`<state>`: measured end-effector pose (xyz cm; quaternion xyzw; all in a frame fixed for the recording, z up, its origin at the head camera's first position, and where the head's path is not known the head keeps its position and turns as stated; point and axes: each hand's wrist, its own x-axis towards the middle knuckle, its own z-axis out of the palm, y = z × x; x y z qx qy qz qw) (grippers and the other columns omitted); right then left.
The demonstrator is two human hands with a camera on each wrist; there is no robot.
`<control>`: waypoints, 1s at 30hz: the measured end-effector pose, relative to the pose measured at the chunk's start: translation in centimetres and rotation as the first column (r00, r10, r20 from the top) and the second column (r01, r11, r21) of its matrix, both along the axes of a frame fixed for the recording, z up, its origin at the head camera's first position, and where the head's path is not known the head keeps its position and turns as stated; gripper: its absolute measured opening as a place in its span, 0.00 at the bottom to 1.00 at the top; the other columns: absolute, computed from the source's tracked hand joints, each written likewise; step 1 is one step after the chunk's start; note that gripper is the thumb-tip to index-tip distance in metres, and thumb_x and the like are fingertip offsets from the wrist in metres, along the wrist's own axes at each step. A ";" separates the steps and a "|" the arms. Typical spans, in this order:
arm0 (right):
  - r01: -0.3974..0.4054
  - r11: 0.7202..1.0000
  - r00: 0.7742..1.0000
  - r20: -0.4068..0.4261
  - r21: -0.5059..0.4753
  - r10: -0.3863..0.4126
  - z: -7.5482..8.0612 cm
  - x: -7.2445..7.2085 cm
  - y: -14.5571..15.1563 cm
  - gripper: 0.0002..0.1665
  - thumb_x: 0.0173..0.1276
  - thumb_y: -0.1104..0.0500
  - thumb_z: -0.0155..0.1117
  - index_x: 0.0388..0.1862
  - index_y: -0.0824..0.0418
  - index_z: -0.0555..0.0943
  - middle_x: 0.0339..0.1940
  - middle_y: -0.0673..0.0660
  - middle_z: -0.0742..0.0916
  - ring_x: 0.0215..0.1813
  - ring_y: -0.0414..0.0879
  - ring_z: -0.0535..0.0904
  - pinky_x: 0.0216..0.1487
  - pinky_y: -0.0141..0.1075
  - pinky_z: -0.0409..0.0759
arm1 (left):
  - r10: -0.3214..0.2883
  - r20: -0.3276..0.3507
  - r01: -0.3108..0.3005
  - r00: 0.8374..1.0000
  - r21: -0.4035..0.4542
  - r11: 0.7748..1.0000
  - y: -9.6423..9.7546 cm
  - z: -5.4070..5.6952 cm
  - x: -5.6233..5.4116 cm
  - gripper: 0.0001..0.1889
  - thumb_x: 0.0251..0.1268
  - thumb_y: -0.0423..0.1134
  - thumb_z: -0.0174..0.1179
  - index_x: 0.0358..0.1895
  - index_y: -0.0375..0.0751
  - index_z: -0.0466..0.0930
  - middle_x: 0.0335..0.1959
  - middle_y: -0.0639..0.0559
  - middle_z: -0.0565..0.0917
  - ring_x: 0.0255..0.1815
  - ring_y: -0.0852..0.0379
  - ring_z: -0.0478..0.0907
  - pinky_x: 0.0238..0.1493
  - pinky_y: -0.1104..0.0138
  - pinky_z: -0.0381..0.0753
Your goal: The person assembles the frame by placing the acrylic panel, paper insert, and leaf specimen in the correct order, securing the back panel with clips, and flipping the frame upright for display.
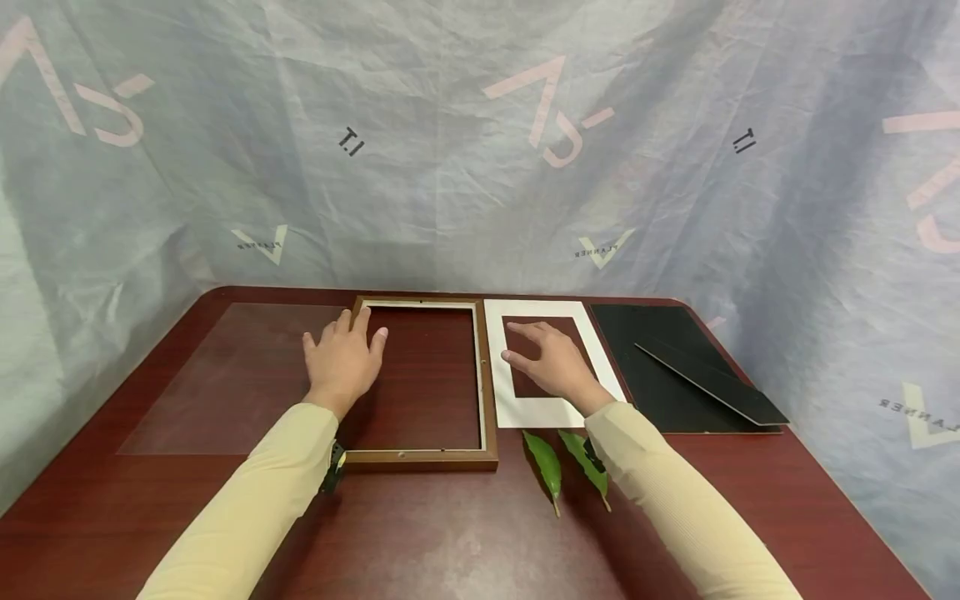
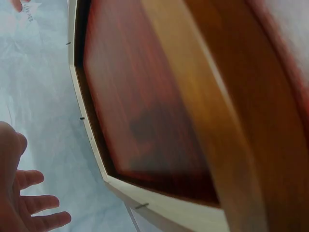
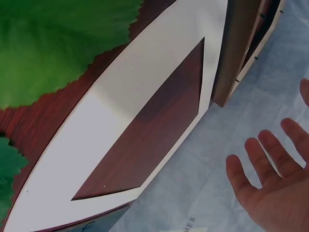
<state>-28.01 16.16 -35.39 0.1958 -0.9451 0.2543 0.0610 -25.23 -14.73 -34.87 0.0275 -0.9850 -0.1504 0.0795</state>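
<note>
My left hand [image 1: 341,360] is over the left side of a brown wooden picture frame [image 1: 487,400], its fingers spread and holding nothing. The frame lies back side up on the table, its pale inner lip and small dark tabs showing in the left wrist view. To the right, my right hand [image 1: 551,358] hovers over a white mat board [image 1: 540,412] with a rectangular cutout. Its fingers are loosely extended with nothing between them. Near the right wrist lie two green leaves, one leaf [image 1: 545,462] just below the mat and another leaf [image 1: 585,462] partly under the sleeve.
A clear sheet [image 1: 202,383] lies flat at the left, reaching toward the frame. At the right rests a black backing board [image 1: 645,358] with a raised flap [image 1: 720,387]. A grey printed cloth [image 1: 435,167] hangs behind the reddish-brown table [image 1: 442,533].
</note>
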 end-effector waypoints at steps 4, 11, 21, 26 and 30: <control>-0.045 0.999 0.998 0.051 0.021 0.044 -0.1 -0.1 -0.4 0.37 0.73 0.48 0.68 0.76 0.58 0.71 0.72 0.64 0.75 0.73 0.63 0.70 0.70 0.58 0.68 | 0.013 -0.010 -0.013 1.000 0.003 1.000 -0.6 0.0 0.2 0.32 0.84 0.54 0.38 0.81 0.39 0.55 0.78 0.31 0.59 0.75 0.31 0.59 0.73 0.31 0.45; -0.124 0.991 0.979 0.167 0.041 0.116 -0.5 -0.3 -0.7 0.43 0.70 0.45 0.70 0.78 0.57 0.68 0.78 0.64 0.69 0.78 0.60 0.62 0.74 0.57 0.63 | 0.028 -0.015 -0.027 0.999 0.015 1.000 -1.8 0.0 0.5 0.32 0.85 0.53 0.37 0.80 0.36 0.56 0.77 0.30 0.59 0.75 0.30 0.58 0.72 0.30 0.45; -0.191 0.981 0.955 0.241 0.040 0.176 -0.9 -0.5 -1.2 0.44 0.70 0.45 0.71 0.79 0.57 0.67 0.80 0.64 0.66 0.79 0.61 0.59 0.74 0.57 0.62 | 0.050 -0.023 -0.049 0.998 0.033 0.998 -3.3 -0.2 0.9 0.31 0.85 0.52 0.37 0.78 0.35 0.58 0.76 0.29 0.60 0.74 0.28 0.59 0.71 0.29 0.45; -0.206 0.976 0.946 0.270 0.066 0.181 -1.2 -0.6 -1.6 0.41 0.70 0.45 0.70 0.78 0.56 0.69 0.79 0.63 0.67 0.79 0.62 0.59 0.73 0.58 0.63 | 0.061 -0.014 -0.060 0.998 0.042 0.997 -4.3 -0.4 1.1 0.30 0.85 0.52 0.36 0.78 0.35 0.58 0.76 0.28 0.59 0.74 0.27 0.58 0.70 0.29 0.45; -0.203 0.975 0.946 0.276 0.089 0.172 -1.6 -0.7 -1.8 0.41 0.69 0.45 0.71 0.77 0.56 0.70 0.79 0.62 0.68 0.79 0.62 0.61 0.73 0.57 0.64 | 0.073 -0.016 -0.073 0.997 0.039 0.997 -5.2 -0.6 1.3 0.31 0.84 0.51 0.38 0.78 0.34 0.58 0.76 0.28 0.59 0.73 0.26 0.58 0.70 0.29 0.46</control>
